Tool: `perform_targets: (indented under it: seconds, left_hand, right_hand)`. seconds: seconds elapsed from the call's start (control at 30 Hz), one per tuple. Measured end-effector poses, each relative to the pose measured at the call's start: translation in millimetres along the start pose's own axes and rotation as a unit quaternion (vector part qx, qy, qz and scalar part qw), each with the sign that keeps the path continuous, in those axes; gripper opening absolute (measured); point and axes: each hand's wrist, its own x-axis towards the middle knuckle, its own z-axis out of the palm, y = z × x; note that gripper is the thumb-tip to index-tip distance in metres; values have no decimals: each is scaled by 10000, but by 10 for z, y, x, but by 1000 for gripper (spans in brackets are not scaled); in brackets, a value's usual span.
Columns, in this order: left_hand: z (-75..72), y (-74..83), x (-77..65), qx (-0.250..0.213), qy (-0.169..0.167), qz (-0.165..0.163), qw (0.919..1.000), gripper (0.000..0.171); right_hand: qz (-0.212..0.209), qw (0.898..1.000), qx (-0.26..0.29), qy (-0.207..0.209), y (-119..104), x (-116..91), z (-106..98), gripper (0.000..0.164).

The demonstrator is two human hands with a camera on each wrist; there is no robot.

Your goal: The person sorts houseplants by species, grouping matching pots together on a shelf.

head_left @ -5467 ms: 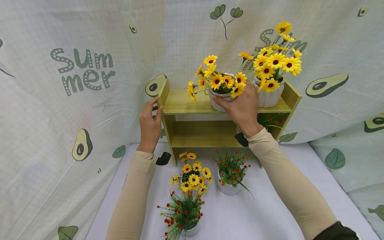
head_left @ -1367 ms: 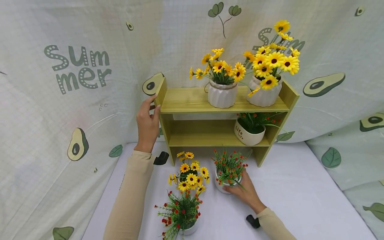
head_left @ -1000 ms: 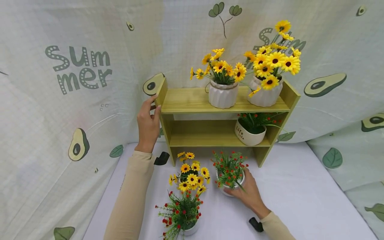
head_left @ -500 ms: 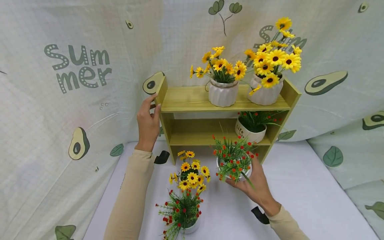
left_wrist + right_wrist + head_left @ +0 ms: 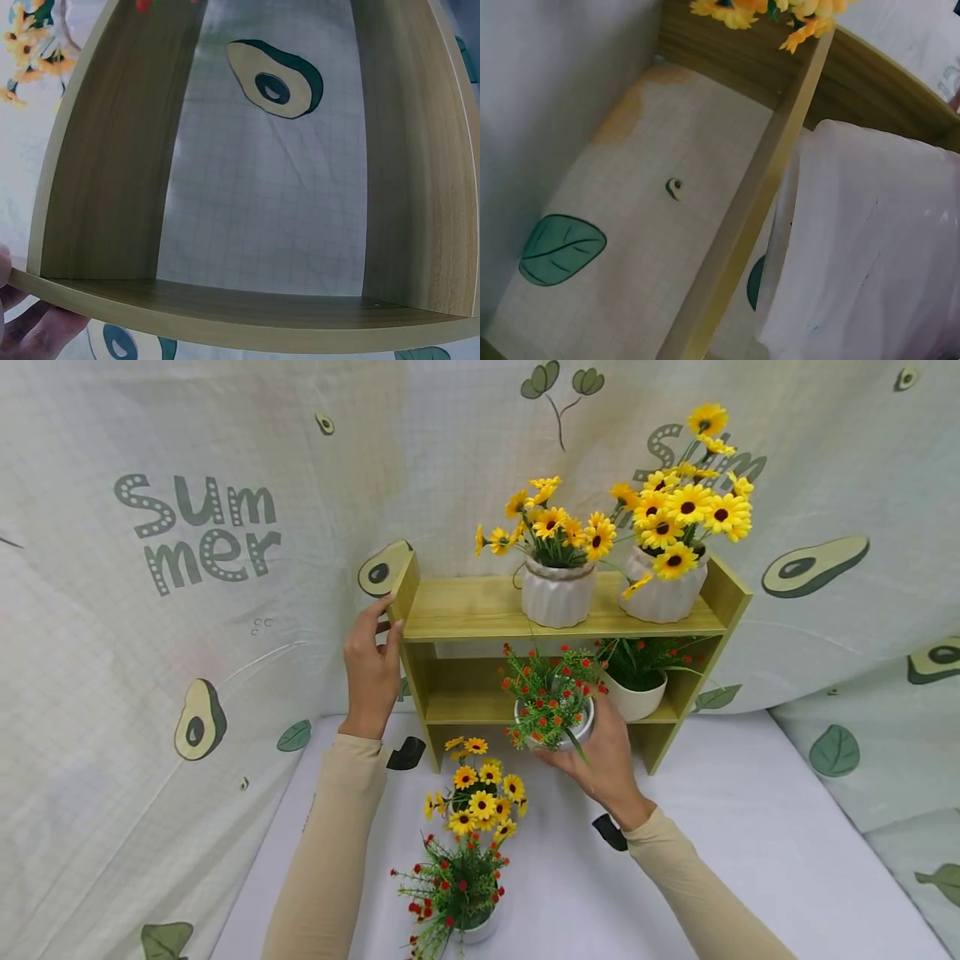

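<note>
Our right grip (image 5: pixel 600 743) is holding the red-flowered potted plant (image 5: pixel 551 700) in front of the wooden shelf (image 5: pixel 465 608), while our left grip (image 5: pixel 371 675) is pinching the shelf's side panel (image 5: pixel 407 587).

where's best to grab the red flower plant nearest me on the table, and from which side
By the wall of its white pot, probably from the right: the leaves spill over its left, while the right side shows bare. Yellow flowers crowd the back. The right grip would first need to set down the plant it holds.
</note>
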Motion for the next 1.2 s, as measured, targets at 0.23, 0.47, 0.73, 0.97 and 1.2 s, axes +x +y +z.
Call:
perform_targets:
  seconds: [0.23, 0.47, 0.73, 0.97, 1.2]
  left_hand:
    - [9, -18, -23, -125, -15, 23, 9999, 36]
    - [1, -18, -33, -110, 11, -46, 9999, 37]
    - [1, -12, -15, -123, 27, -14, 9999, 37]
    - [7, -16, -7, -113, 34, 18, 9999, 36]
    - [12, -11, 1, -101, 22, 34, 9999, 36]
  right_hand:
    - [183, 9991, -320, 205, 37, 190, 144, 101]
    - [147, 9951, -937, 272, 86, 387, 225, 102]
    - [488, 9747, -2179, 71, 79, 511, 239, 98]
    - [477, 9678, -2468, 161, 113, 570, 264, 92]
    - [514, 9670, -2477, 292, 151, 599, 278, 81]
